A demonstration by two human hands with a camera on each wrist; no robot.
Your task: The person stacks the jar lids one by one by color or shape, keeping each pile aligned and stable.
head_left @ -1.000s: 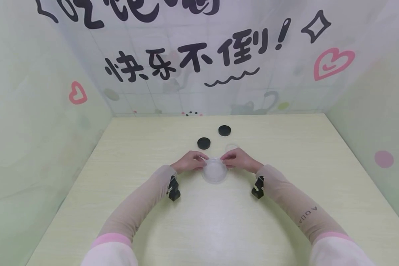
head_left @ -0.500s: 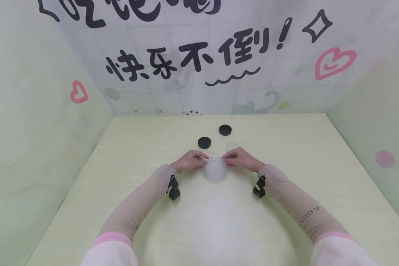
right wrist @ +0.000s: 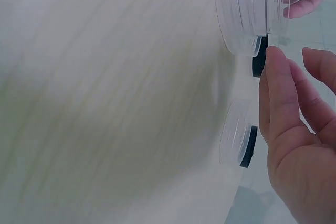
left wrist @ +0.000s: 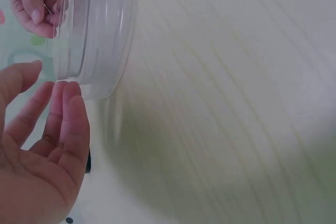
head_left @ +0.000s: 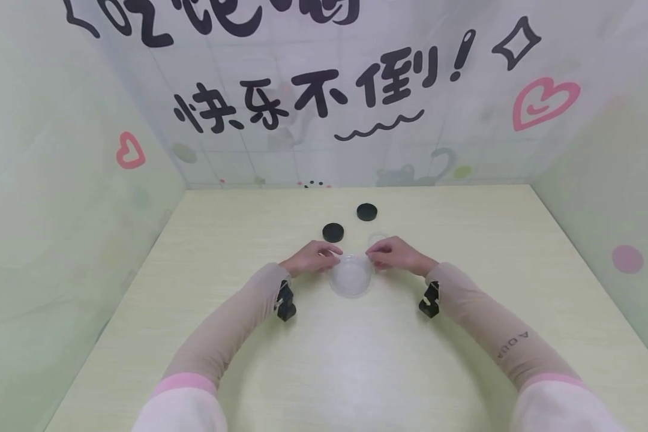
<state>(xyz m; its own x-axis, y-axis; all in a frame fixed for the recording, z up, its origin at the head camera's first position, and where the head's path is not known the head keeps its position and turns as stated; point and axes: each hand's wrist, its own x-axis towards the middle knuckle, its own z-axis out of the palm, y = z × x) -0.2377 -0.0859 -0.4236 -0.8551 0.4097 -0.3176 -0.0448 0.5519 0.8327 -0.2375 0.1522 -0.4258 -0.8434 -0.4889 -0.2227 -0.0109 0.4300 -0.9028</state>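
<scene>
On the far part of the pale table point(head_left: 351, 366), two black discs point(head_left: 366, 212) and a small clear dish point(right wrist: 235, 136). Behind the table, a whitish backdrop point(head_left: 491, 141) with black lettering point(head_left: 321, 96) and a pink heart point(head_left: 544, 104); to the table's left, a greenish wall point(head_left: 48, 240) with another heart point(head_left: 131, 151); to its right, a mauve dot point(head_left: 627, 258).

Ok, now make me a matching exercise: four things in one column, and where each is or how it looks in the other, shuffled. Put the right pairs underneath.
Things
1. Large clear dish
2. Two round discs
3. Small clear dish
4. Dark writing

Place, colour or state
A. Black, lying apart from each other
B. On the back wall
C. Between the left hand and the right hand
D. Just beyond the right hand in the head view

Right pairs
1-C, 2-A, 3-D, 4-B
</scene>
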